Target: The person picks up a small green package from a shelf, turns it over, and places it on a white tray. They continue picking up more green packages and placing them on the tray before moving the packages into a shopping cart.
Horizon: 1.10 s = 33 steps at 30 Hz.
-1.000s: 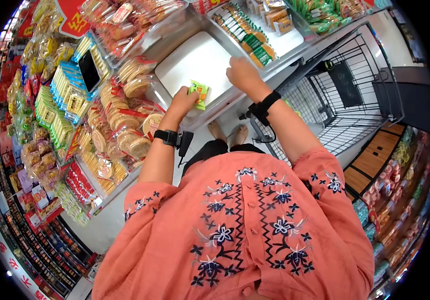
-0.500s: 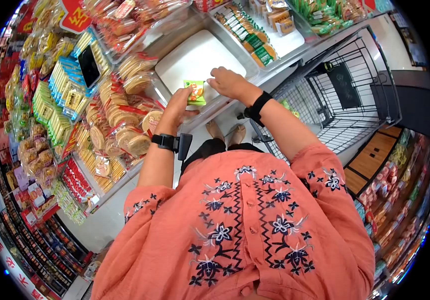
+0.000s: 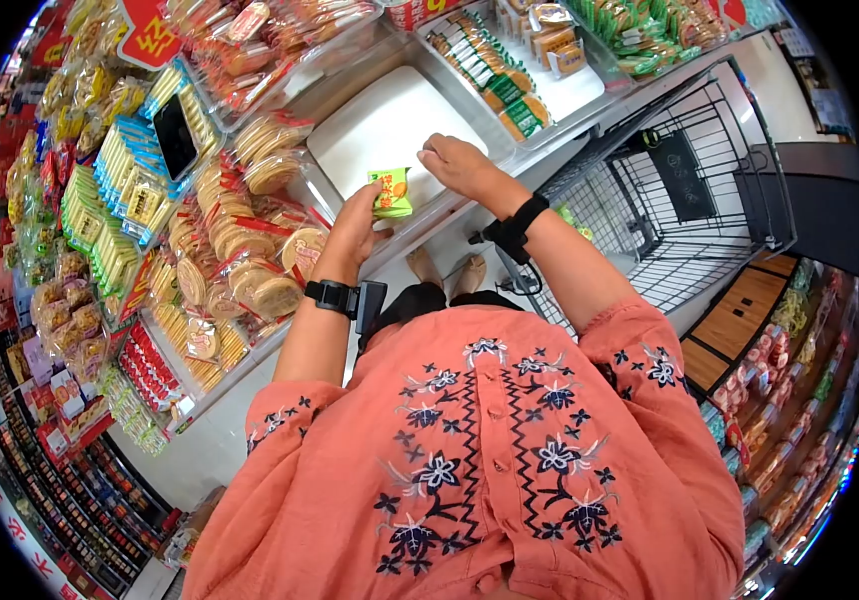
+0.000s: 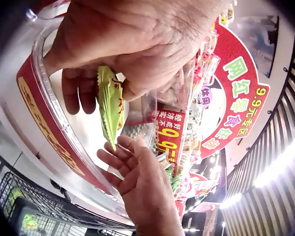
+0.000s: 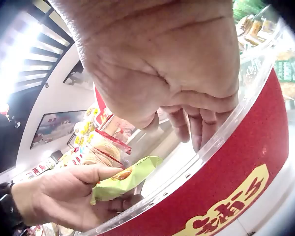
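A small green snack packet (image 3: pixel 390 192) with orange print is pinched between the thumb and fingers of my left hand (image 3: pixel 355 225), over the front edge of a clear-walled bin. In the left wrist view the packet (image 4: pixel 110 103) shows edge-on with its crimped end pointing down. My right hand (image 3: pixel 462 165) hovers just to the right of it, fingers loosely bent and holding nothing. The right wrist view shows the right hand's fingers (image 5: pixel 196 123) hanging apart from the packet. Beneath both hands lies the bin's white bottom panel (image 3: pixel 375 120).
Left of the bin are bagged round crackers (image 3: pixel 260 285) and a phone (image 3: pixel 176 136) on blue packs. Bread packs (image 3: pixel 500 85) fill the neighbouring bin at the back. A wire shopping cart (image 3: pixel 680 200) stands to the right, and a red label strip (image 5: pixel 236 191) runs along the bin's front.
My right hand has come leftward, close to the packet. The packet, still in my left hand, has turned so its printed face shows more broadly.
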Tool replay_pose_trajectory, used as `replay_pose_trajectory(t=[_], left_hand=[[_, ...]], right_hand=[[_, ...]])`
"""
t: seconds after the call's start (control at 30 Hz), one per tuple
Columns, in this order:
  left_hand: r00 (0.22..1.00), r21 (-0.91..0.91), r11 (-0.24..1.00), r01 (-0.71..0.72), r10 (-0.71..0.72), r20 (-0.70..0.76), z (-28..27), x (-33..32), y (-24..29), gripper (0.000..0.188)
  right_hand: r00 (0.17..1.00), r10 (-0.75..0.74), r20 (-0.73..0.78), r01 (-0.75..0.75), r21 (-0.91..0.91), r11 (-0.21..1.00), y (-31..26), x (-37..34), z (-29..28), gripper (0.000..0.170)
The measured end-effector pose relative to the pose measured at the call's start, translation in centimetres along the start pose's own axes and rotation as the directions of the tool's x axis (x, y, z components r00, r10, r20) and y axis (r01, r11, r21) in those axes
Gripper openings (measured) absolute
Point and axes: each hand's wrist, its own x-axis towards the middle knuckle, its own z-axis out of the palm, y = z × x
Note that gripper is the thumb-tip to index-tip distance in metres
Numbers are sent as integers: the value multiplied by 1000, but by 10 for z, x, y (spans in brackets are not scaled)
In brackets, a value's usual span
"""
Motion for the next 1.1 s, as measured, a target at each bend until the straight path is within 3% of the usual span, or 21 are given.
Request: replay_pose_trajectory(t=[0.33, 0.53, 0.63, 0.67, 0.73, 0.83, 0.93, 1.1], left_hand=[[987, -166, 973, -160, 156, -39, 4, -25, -10, 30], [961, -248, 928, -277, 262, -91, 10, -42, -6, 30], [944, -270, 905, -328, 320, -76, 10, -51, -1, 31], [941, -269, 902, -337, 331, -70, 10, -53, 0, 32], [934, -267, 895, -356, 353, -61, 9, -57, 3, 33], [935, -281, 892, -353, 348, -70, 10, -61, 7, 34], [931, -278, 889, -363, 357, -72, 11, -63, 11, 34], [925, -267, 887, -376, 376, -52, 6, -68, 18, 34]], right_hand=[[993, -18, -119, 24, 46, 999, -17, -21, -10, 27], [943, -23, -331, 40, 45, 998, -41, -42, -22, 21], [963, 67, -262, -49, 73, 996, -41, -50, -24, 22], [966, 209, -150, -172, 230, 958, -43, -52, -26, 24], [897, 422, 133, -432, 475, 767, -56, -56, -35, 31], [891, 382, 244, -432, 711, 554, -52, -55, -24, 46], [898, 382, 220, -391, 796, 462, -54, -48, -17, 51], [891, 425, 158, -344, 846, 408, -44, -31, 1, 44]])
